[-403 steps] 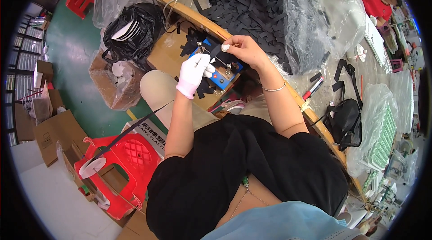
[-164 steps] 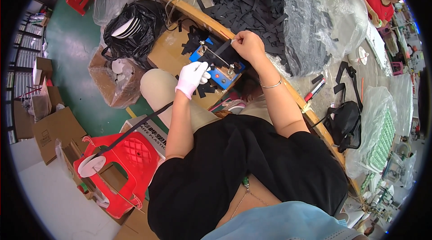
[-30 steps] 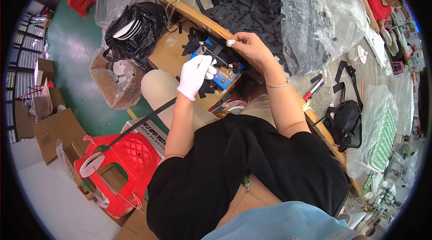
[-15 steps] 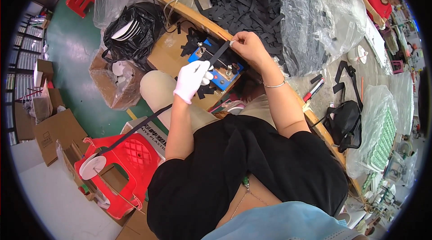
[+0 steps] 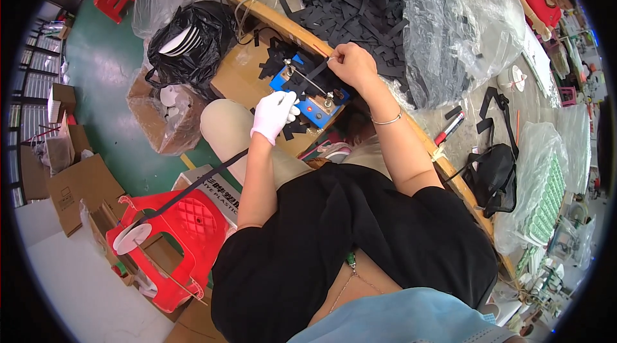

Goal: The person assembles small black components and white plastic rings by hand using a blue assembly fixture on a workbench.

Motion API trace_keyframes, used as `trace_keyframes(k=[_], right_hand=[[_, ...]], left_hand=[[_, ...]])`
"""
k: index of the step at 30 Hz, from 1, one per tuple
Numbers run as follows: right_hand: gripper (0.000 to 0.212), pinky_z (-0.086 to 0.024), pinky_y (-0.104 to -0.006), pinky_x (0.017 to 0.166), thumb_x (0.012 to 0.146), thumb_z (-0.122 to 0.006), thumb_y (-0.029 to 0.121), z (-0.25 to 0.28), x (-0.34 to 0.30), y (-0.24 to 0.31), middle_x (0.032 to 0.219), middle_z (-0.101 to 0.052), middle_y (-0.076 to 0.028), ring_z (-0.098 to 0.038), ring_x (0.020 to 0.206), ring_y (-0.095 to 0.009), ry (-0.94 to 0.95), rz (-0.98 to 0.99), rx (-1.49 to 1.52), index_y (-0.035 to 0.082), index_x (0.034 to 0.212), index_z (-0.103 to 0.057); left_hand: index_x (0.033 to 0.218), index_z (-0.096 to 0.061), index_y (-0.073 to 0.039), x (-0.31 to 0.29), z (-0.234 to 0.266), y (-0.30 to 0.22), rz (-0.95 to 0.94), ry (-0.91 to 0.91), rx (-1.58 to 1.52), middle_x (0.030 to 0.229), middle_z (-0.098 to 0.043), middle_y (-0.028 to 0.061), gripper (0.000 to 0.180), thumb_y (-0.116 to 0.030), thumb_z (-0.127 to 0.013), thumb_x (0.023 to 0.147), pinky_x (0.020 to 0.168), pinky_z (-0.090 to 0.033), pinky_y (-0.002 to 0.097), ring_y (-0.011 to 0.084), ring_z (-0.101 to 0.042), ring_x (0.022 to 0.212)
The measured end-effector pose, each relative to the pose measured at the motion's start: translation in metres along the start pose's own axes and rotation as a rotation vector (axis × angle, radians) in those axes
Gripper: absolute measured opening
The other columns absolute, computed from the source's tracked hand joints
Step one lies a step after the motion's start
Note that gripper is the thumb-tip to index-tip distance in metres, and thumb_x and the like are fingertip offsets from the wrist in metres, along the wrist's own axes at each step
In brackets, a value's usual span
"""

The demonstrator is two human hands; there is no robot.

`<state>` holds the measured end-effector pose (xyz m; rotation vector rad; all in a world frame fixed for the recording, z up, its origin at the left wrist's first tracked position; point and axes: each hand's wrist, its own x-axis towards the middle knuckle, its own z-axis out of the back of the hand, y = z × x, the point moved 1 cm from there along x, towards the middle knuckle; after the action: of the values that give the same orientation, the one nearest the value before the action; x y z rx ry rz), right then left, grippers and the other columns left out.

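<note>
Compared with the frame half a second earlier, the gloved left hand [image 5: 274,111] has drawn back toward the body, off the machine, and the right hand [image 5: 355,66] has shifted slightly up along the wooden edge [image 5: 283,21]. Right fingers bare, thumb and forefinger pressed together, pinching the end of a black strip [image 5: 317,70]. Left fingers curled inward near the machine's lower left side; cannot tell whether they grip anything. Strip slants down from the right fingers across the top of a blue machine [image 5: 312,113], close to its thin metal rod [image 5: 310,81]. Machine rests on a cardboard sheet [image 5: 238,73]; loose black pieces [image 5: 274,62] lie at its far left. Beyond the wooden edge, on the surface [image 5: 469,111]: a large heap of cut black strips [image 5: 353,9], clear plastic sheeting [image 5: 443,34] beside it, a red-and-black marker [image 5: 448,129], a black pouch [image 5: 492,176] and a green tray [image 5: 548,198]. To the left, a dark band [image 5: 193,182] runs from behind the left forearm over a red stool [image 5: 199,217] to a white reel [image 5: 132,238]. At upper right, a co-worker in a red top [image 5: 538,2].
</note>
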<state>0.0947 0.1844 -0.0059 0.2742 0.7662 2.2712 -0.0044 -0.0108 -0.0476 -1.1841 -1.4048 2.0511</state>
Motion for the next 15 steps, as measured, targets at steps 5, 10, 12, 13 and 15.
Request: trace_keyframes(k=[5, 10, 12, 13, 15], right_hand=[[0.02, -0.047, -0.0351, 0.067, 0.07, -0.067, 0.024, 0.006, -0.006, 0.001, 0.08, -0.06, -0.01, -0.06, 0.074, -0.025, 0.009, 0.022, 0.09, 0.005, 0.074, -0.063], [0.021, -0.039, -0.0218, 0.056, 0.081, -0.063, 0.021, -0.001, -0.005, -0.02, 0.069, -0.052, 0.004, -0.047, 0.062, -0.006, 0.146, 0.075, 0.593, 0.001, 0.087, -0.062], [0.022, -0.031, -0.019, 0.051, 0.082, -0.063, 0.021, 0.012, -0.013, -0.004, 0.067, -0.051, 0.005, -0.041, 0.059, -0.002, 0.317, -0.02, 0.77, 0.0, 0.089, -0.063], [0.022, -0.031, -0.019, 0.051, 0.082, -0.063, 0.021, 0.013, -0.013, -0.002, 0.067, -0.051, 0.005, -0.041, 0.059, -0.002, 0.315, -0.019, 0.769, 0.0, 0.089, -0.063], [0.019, -0.029, -0.0188, 0.05, 0.082, -0.064, 0.021, 0.014, -0.015, 0.002, 0.067, -0.052, 0.005, -0.04, 0.058, -0.002, 0.389, -0.024, 0.771, 0.001, 0.085, -0.064]], left_hand=[[0.085, -0.062, 0.002, -0.017, 0.009, -0.009, -0.107, 0.048, -0.137, 0.067, -0.06, 0.0054, 0.026, -0.022, -0.052, 0.09, 0.053, -0.044, 0.0206, 0.0079, -0.053, 0.054], [0.089, -0.059, 0.002, -0.024, 0.002, -0.035, -0.265, 0.108, -0.288, 0.067, -0.058, 0.005, 0.024, -0.02, -0.051, 0.091, 0.054, -0.044, 0.021, 0.0091, -0.053, 0.055], [0.089, -0.06, 0.003, -0.018, -0.002, -0.034, -0.267, 0.101, -0.286, 0.069, -0.06, 0.0063, 0.024, -0.02, -0.051, 0.091, 0.054, -0.045, 0.0211, 0.0097, -0.055, 0.057], [0.09, -0.061, 0.003, -0.015, -0.004, -0.034, -0.268, 0.092, -0.284, 0.071, -0.062, 0.0076, 0.024, -0.019, -0.052, 0.091, 0.055, -0.046, 0.0211, 0.0103, -0.057, 0.059], [0.09, -0.061, 0.003, -0.012, -0.01, -0.037, -0.242, 0.071, -0.273, 0.071, -0.063, 0.0082, 0.024, -0.02, -0.052, 0.091, 0.054, -0.047, 0.0212, 0.0107, -0.058, 0.06]])
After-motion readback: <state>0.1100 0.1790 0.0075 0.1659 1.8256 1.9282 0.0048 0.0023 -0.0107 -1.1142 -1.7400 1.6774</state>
